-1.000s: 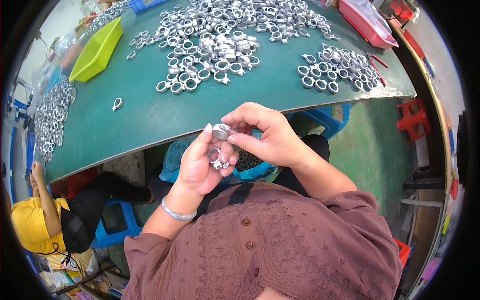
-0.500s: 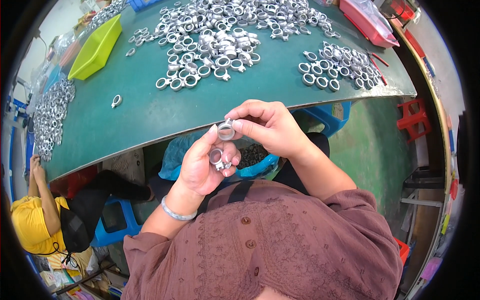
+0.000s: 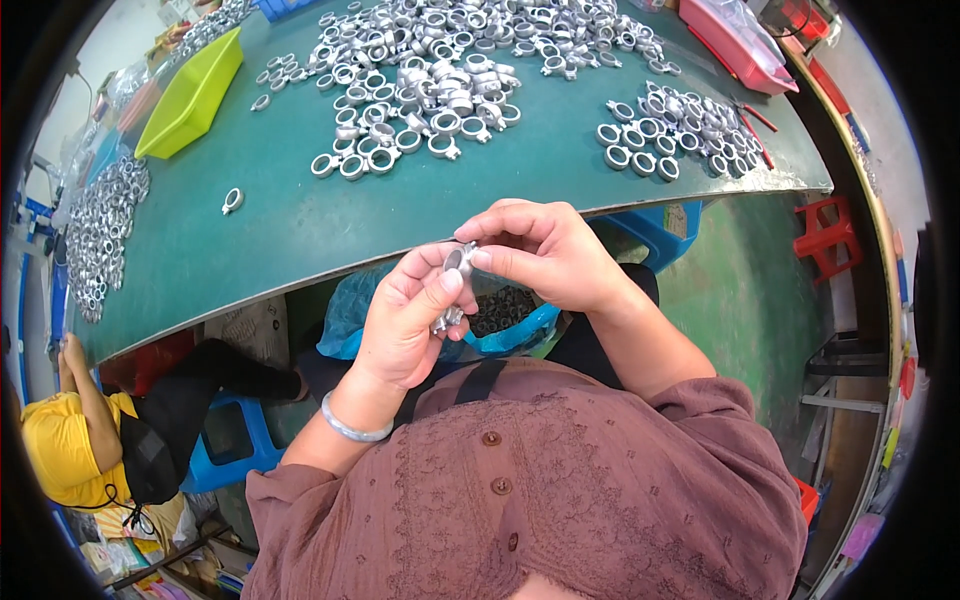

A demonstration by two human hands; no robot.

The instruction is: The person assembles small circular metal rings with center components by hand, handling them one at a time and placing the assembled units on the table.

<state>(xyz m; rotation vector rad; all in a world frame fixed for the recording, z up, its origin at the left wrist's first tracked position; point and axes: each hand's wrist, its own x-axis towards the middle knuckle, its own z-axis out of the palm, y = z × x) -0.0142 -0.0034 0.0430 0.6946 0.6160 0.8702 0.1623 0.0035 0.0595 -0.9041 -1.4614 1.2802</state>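
Observation:
Over the table's front edge, my left hand (image 3: 405, 315) pinches a silver metal ring clamp (image 3: 457, 262) between thumb and fingers. A second ring clamp (image 3: 447, 320) is tucked in its lower fingers, mostly covered. My right hand (image 3: 545, 250) has its thumb and index finger closed on the lug side of the upper clamp; what else lies between those fingertips is too small to make out. Below both hands, a blue plastic bag (image 3: 510, 335) holds many small dark parts.
Ring clamps are heaped on the green table (image 3: 290, 215), in a large pile (image 3: 455, 95) and a smaller one (image 3: 680, 130). Red-handled pliers (image 3: 758, 135) lie beside the latter. A lime tray (image 3: 192, 95), a pink tray (image 3: 738, 45) and a single clamp (image 3: 232, 200) stand around. A person in yellow (image 3: 75, 445) sits left.
The upper clamp has turned from facing me to nearly edge-on. My left thumb has moved across it and my left fingers have closed further around the lower clamp.

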